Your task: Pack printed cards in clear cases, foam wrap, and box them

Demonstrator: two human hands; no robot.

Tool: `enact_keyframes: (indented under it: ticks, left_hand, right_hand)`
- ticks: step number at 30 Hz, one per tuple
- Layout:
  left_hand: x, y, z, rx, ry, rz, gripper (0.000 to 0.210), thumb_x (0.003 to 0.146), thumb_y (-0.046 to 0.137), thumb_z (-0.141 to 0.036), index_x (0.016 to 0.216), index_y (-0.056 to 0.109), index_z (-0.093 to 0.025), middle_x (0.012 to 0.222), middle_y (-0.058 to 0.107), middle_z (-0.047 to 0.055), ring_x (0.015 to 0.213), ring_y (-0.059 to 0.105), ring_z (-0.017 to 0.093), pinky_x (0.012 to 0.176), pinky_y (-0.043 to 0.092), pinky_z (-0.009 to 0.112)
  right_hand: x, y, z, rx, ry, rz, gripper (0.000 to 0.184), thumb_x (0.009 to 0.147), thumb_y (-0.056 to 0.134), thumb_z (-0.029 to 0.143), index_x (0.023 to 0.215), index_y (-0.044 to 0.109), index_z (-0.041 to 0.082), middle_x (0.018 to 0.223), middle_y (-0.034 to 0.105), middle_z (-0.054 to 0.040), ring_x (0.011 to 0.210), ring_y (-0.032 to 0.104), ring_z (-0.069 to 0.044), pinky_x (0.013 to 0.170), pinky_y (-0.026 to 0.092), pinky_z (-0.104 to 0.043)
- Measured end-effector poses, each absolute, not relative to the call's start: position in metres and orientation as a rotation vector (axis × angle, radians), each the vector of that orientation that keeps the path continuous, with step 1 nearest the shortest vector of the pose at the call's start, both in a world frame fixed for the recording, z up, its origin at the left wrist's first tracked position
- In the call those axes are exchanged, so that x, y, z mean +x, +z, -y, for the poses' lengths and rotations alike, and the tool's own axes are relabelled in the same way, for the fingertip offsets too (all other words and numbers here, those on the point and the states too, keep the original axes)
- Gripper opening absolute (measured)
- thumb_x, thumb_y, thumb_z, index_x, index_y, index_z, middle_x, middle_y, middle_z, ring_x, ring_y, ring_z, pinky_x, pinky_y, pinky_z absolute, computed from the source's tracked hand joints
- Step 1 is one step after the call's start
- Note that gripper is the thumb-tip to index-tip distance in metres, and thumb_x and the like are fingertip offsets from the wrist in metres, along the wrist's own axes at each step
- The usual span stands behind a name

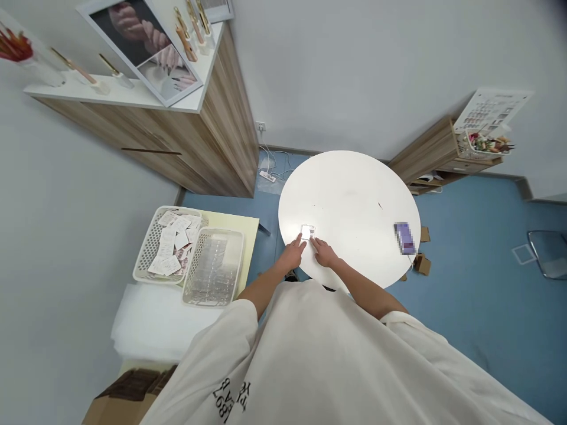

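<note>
Both bare forearms reach forward from short white sleeves and converge. The left hand [292, 255] lies palm down, fingers stretched forward. The right hand [325, 252] lies close beside it, also palm down, its fingertips angled toward the left hand's. Neither grip is closed.

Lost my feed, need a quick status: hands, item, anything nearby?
Left hand and right hand both touching small clear packet on round white table. Purple box apart, rightward.
</note>
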State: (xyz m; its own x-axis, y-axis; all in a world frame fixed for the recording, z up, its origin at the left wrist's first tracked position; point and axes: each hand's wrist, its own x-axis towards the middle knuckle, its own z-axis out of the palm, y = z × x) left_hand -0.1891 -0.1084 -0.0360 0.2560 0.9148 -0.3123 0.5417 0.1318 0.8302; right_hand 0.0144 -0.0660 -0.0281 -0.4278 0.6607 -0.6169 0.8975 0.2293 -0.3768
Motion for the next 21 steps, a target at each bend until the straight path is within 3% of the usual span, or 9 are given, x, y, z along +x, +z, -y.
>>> enact_keyframes:
  ticks: [4,10,16,21]
  left_hand:
    - [-0.194,-0.033,0.120,1.538,0.432,-1.411,0.043,0.077,0.065,-0.023,0.119,0.055,-0.022,0.165,0.017,0.012,0.142,0.036,0.037,0.114,0.033,0.046]
    - [-0.191,-0.033,0.149,1.615,0.311,-1.446,0.059,0.077,0.066,-0.019,0.134,0.049,-0.021,0.167,0.009,0.014,0.145,0.030,0.041,0.114,0.030,0.049]
    - [-0.171,-0.032,0.192,1.824,0.023,-1.535,0.075,0.083,0.058,-0.020,0.152,0.028,-0.019,0.167,0.003,0.017,0.138,0.044,0.039,0.110,0.036,0.049]
    - [-0.151,-0.026,0.246,1.872,-0.066,-1.606,0.073,0.088,0.050,-0.020,0.155,0.021,-0.019,0.166,0.009,0.018,0.134,0.049,0.034,0.110,0.036,0.047]
  right_hand:
    - [0.020,-0.028,0.079,1.445,-1.015,-2.181,0.084,0.088,0.050,0.017,0.162,0.010,0.021,0.166,0.015,-0.0100,0.151,0.017,-0.029,0.116,0.029,-0.043]
    - [0.026,-0.028,0.101,1.463,-1.029,-2.175,0.080,0.090,0.050,0.024,0.161,0.013,0.015,0.165,0.021,-0.0131,0.151,0.021,-0.027,0.118,0.027,-0.041]
    - [0.047,-0.031,0.136,1.440,-1.055,-2.177,0.076,0.092,0.049,0.026,0.160,0.018,0.013,0.164,0.023,-0.0117,0.151,0.021,-0.026,0.120,0.024,-0.039]
    - [0.070,-0.034,0.170,1.444,-1.030,-2.211,0.072,0.092,0.049,0.026,0.159,0.024,0.013,0.163,0.026,-0.0120,0.149,0.026,-0.027,0.119,0.026,-0.039]
